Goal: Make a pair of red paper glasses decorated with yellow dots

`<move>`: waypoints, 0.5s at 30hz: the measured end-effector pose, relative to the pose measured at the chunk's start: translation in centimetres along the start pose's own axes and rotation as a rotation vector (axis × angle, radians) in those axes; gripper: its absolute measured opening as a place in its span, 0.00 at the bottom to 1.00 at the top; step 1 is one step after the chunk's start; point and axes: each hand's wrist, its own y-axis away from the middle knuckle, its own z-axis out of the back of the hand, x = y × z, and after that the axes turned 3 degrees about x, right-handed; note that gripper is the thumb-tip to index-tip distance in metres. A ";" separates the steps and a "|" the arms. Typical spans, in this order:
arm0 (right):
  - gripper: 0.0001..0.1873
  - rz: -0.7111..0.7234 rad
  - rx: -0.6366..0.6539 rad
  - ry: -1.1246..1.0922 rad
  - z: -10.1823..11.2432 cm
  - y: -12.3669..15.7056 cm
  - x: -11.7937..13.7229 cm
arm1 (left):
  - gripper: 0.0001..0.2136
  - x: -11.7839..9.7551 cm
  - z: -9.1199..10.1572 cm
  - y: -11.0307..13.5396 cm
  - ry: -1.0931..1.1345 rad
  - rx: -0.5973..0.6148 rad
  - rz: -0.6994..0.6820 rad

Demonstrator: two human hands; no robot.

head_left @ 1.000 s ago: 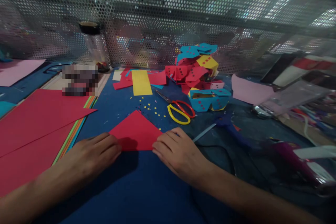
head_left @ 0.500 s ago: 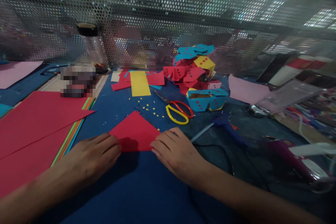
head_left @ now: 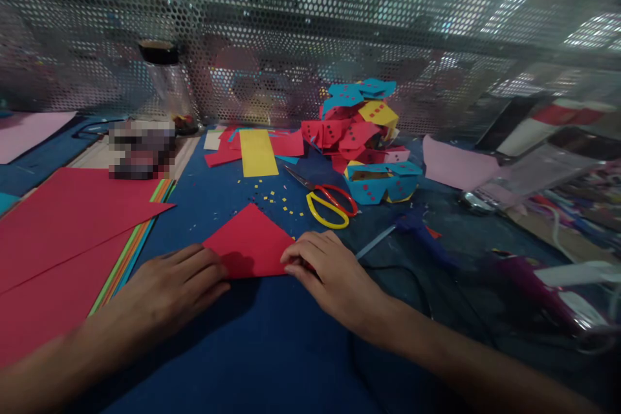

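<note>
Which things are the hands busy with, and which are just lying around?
In hand: left hand and right hand, both on the corners of the red triangular folded paper.
Lying about: red-and-yellow-handled scissors; yellow paper strip; heap of red, blue and yellow dotted paper shapes; stack of big coloured paper sheets, red on top; pink paper sheet.

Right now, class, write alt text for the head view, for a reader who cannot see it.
A left hand and a right hand rest on the near corners of a red paper triangle on a blue mat. Scissors and a pile of paper shapes lie beyond.
</note>
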 end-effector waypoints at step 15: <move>0.06 0.229 0.032 0.281 -0.3 0.4 0.0 | 0.11 -0.3 -0.2 -0.2 0.003 0.015 -0.024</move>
